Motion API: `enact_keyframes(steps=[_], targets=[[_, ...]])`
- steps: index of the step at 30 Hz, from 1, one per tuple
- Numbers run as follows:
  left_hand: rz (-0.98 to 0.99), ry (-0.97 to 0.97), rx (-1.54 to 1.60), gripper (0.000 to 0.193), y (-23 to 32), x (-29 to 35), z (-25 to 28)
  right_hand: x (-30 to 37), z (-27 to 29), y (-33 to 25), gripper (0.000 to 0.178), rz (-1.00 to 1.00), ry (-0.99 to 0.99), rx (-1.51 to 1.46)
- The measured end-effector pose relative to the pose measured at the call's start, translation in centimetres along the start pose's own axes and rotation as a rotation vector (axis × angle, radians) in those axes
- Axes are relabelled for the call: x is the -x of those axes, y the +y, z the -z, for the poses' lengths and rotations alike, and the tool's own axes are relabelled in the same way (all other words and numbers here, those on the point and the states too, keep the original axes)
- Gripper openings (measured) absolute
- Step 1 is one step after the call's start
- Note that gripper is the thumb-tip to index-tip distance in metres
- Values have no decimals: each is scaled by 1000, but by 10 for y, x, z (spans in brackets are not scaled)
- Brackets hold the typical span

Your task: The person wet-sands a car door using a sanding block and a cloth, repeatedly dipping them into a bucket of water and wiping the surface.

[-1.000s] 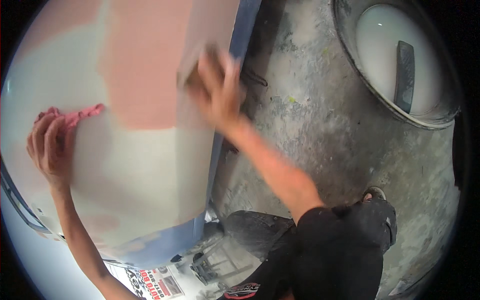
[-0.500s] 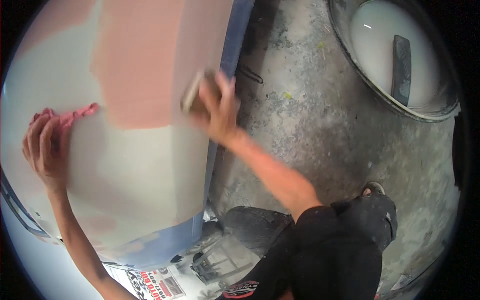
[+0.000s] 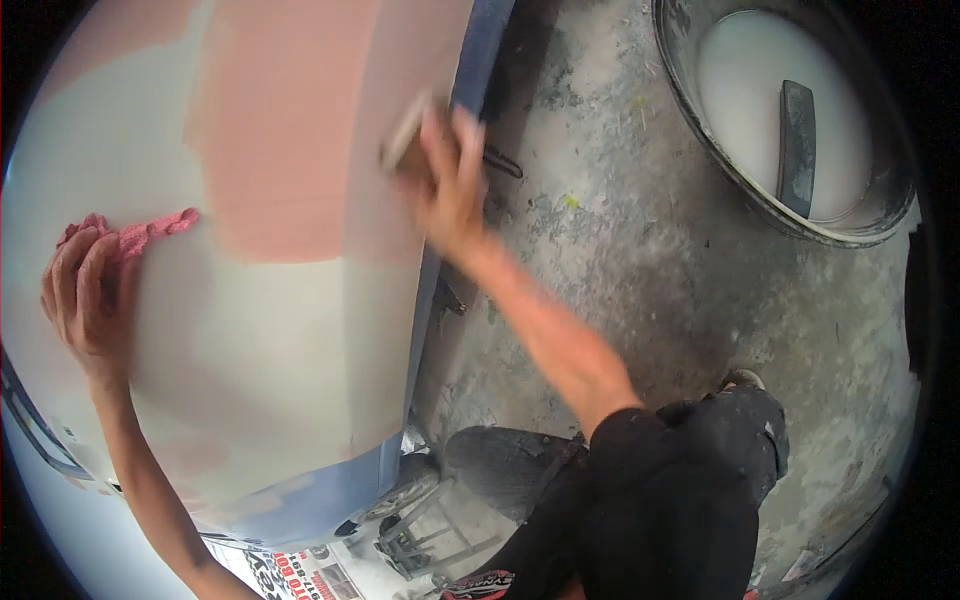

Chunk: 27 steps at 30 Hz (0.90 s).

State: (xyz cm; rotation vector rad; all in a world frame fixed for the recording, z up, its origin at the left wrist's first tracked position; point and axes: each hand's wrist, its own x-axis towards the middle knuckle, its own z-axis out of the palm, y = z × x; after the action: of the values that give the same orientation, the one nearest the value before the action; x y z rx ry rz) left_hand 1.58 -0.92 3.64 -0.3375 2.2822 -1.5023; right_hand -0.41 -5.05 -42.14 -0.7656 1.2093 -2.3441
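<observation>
A car body panel [image 3: 270, 340], off-white with pink filler patches and a blue edge, fills the left half of the view. My left hand [image 3: 92, 300] rests on it at the far left, its fingers curled round a crumpled pink cloth [image 3: 150, 229]. At the panel's right edge, my right hand [image 3: 452, 180] grips a sanding block [image 3: 408, 135], pale on its outer face and brownish behind. The block lies against the panel near the large pink patch [image 3: 280, 130]. Motion smears the right hand and the block somewhat.
A black tub [image 3: 690, 115] of milky water stands on the stained concrete floor [image 3: 640, 270] at upper right, with a dark flat bar [image 3: 797, 150] sticking out of the water. Below the panel are a wheel [image 3: 408, 492], a metal stand [image 3: 425, 545] and a printed sign [image 3: 320, 575].
My right hand has moved the sanding block up and slightly right along the panel's edge. The left hand and the pink cloth have stayed nearly in place.
</observation>
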Motion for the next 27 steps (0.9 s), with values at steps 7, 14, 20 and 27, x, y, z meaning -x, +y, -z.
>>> enact_keyframes(steps=[7,14,20,27], targets=[[8,5,39,37,3,-6,4,-69,3,-12,69,-67,25,-60],[26,9,52,37,8,-3,1,27,3,-30,67,174,-77,121],[9,7,56,37,9,-10,-1,-149,17,-25,68,-68,68,153],[22,26,62,34,15,-7,0,41,12,-75,67,186,-115,99]])
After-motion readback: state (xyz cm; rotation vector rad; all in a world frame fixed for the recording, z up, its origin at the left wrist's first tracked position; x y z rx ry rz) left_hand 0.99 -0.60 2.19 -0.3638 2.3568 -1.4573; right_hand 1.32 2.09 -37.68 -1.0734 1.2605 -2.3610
